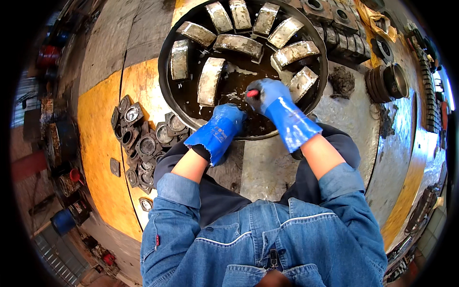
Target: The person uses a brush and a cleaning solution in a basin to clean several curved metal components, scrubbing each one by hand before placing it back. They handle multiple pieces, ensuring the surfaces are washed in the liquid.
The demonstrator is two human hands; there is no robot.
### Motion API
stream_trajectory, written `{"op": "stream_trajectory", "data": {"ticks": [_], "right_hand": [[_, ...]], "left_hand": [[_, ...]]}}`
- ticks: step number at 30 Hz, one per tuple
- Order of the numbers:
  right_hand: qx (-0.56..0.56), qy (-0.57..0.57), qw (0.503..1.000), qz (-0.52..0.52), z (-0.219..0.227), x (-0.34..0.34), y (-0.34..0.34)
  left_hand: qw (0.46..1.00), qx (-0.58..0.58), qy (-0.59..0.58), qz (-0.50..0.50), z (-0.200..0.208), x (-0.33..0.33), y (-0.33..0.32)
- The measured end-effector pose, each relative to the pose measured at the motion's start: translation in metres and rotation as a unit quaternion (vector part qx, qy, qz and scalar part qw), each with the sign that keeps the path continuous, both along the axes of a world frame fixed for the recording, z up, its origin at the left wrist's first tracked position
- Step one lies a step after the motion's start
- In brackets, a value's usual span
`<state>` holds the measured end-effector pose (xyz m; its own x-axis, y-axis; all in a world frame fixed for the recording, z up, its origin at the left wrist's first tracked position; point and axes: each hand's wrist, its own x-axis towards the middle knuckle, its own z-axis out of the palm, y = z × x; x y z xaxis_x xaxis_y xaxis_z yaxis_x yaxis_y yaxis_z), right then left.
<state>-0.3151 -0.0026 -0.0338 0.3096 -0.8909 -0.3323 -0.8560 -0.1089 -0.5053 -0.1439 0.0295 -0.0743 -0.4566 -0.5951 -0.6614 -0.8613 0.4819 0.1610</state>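
Note:
Both my hands wear blue rubber gloves and work over the near part of a round dark pan [323,91] with dark, oily liquid in it. My right hand [270,95] is closed round a tool's red handle [252,93]; the tool's working end is hidden. Lower and to the left, my left hand [229,115] has its fingers curled down at the liquid, and what they grip cannot be made out. Around the pan's inside lie several curved, wet metal blocks [211,81]; another curved block [302,83] is just right of my right hand.
Left of the pan, a heap of small metal flanged parts [147,145] lies on yellow-and-grey boards. Dark metal housings [340,40] are stacked beyond the pan at the right. Metal rings [382,82] and a dark clump of shavings [341,81] lie at the right.

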Motion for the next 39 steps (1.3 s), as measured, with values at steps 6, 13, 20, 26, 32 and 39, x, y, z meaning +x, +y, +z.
{"op": "stream_trajectory", "data": {"ticks": [6, 13, 20, 26, 32, 39], "right_hand": [[0.193, -0.305, 0.925, -0.116, -0.014, 0.005, -0.001], [0.027, -0.466, 0.876, 0.124, 0.072, 0.015, 0.053], [0.125, -0.547, 0.827, -0.025, 0.000, -0.007, 0.031], [0.449, -0.423, 0.770, -0.162, 0.063, 0.014, 0.052], [0.031, -0.510, 0.855, -0.089, 0.010, -0.014, 0.036], [0.182, -0.631, 0.753, -0.024, 0.018, -0.002, 0.049]], "left_hand": [[0.996, -0.031, 0.079, 0.022, -0.016, 0.016, 0.002], [0.948, -0.073, 0.279, 0.132, -0.012, 0.018, 0.016], [0.971, -0.006, 0.186, 0.148, 0.002, 0.003, 0.007], [0.837, 0.109, 0.460, 0.274, -0.018, 0.024, 0.010], [0.840, 0.134, 0.366, 0.379, -0.002, 0.008, 0.003], [0.677, 0.160, 0.610, 0.379, -0.008, 0.028, 0.012]]}}
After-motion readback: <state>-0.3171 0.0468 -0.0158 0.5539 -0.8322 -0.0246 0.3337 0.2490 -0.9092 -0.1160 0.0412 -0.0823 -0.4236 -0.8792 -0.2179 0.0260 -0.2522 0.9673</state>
